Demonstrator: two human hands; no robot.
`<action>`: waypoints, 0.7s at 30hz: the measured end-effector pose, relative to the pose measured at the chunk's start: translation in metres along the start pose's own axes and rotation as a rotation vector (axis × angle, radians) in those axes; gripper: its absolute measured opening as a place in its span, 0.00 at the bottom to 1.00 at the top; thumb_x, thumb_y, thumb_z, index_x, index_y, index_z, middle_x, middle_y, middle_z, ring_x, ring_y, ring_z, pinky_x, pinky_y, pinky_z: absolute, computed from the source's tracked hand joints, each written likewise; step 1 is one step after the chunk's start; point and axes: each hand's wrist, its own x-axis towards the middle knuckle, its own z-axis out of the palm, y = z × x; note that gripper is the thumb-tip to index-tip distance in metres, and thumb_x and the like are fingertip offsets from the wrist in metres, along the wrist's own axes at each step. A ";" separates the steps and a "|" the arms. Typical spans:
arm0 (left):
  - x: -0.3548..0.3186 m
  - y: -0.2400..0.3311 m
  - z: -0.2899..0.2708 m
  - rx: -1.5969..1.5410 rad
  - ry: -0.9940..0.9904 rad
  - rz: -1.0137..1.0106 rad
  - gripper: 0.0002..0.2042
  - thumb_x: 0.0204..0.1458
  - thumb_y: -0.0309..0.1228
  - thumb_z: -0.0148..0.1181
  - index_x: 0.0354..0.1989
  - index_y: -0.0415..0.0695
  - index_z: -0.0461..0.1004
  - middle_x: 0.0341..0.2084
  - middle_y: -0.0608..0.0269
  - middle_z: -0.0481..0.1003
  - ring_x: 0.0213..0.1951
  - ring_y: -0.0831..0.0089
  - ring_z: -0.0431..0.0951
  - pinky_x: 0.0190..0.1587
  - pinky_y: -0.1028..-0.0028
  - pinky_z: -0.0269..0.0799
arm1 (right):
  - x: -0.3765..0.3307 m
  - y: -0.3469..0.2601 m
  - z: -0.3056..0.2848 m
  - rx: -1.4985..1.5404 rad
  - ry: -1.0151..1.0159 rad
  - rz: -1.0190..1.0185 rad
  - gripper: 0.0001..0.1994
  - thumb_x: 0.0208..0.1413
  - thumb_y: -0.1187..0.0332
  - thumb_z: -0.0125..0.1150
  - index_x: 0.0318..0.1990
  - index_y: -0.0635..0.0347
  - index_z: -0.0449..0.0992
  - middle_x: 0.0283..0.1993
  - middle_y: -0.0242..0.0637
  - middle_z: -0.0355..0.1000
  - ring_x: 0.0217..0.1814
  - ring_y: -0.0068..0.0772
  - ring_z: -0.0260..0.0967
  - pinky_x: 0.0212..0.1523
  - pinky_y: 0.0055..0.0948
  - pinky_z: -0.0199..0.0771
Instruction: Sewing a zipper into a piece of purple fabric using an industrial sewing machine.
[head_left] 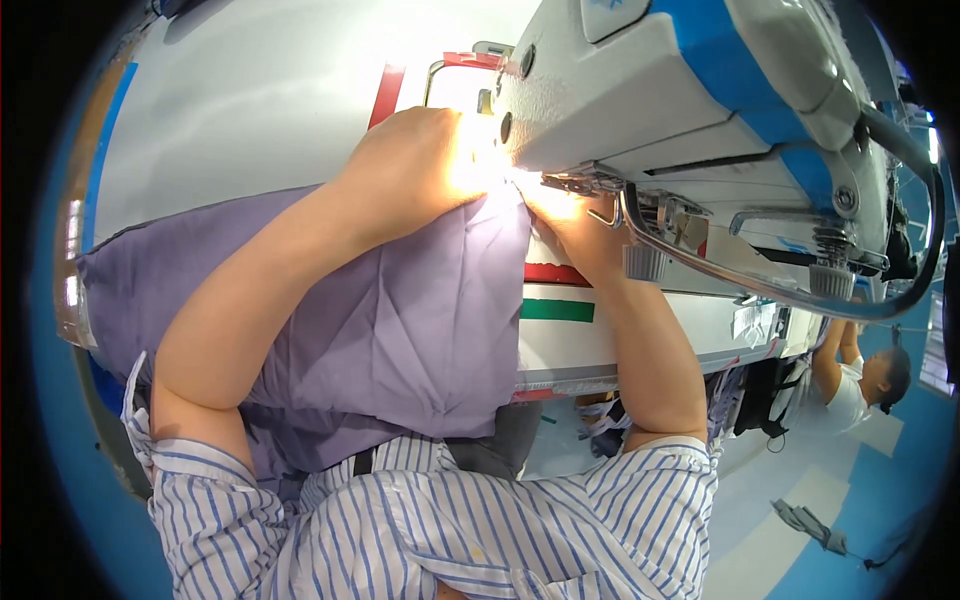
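A large purple cloth (pixel 400 310) lies over the table edge and hangs down onto my lap, its folds converging under the lamp glare. At its far edge my left hand (pixel 425 155) is bent with closed fingers on the cloth, the fingertips lost in bright light. From the other side my right hand (pixel 580 225) reaches in beneath the head of a white and blue sewing machine (pixel 640 110). Its fingers close on the cloth's right corner, partly covered by machine parts and glare. The needle area between both hands is too bright to make out.
A white tabletop (pixel 230 110) carries red tape (pixel 387 95) and green tape (pixel 557 309). Thread guides and a grey tension knob (pixel 643 262) hang close above my right wrist. A curved black hose (pixel 935 220) loops at the right. Another person (pixel 860 385) sits farther right.
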 end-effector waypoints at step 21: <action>0.004 -0.009 0.003 -0.048 0.127 0.096 0.09 0.44 0.30 0.60 0.28 0.36 0.74 0.23 0.47 0.75 0.29 0.51 0.76 0.34 0.60 0.69 | -0.015 0.027 -0.038 0.072 -0.048 0.279 0.10 0.51 0.67 0.67 0.43 0.52 0.80 0.30 0.30 0.75 0.28 0.27 0.72 0.32 0.27 0.73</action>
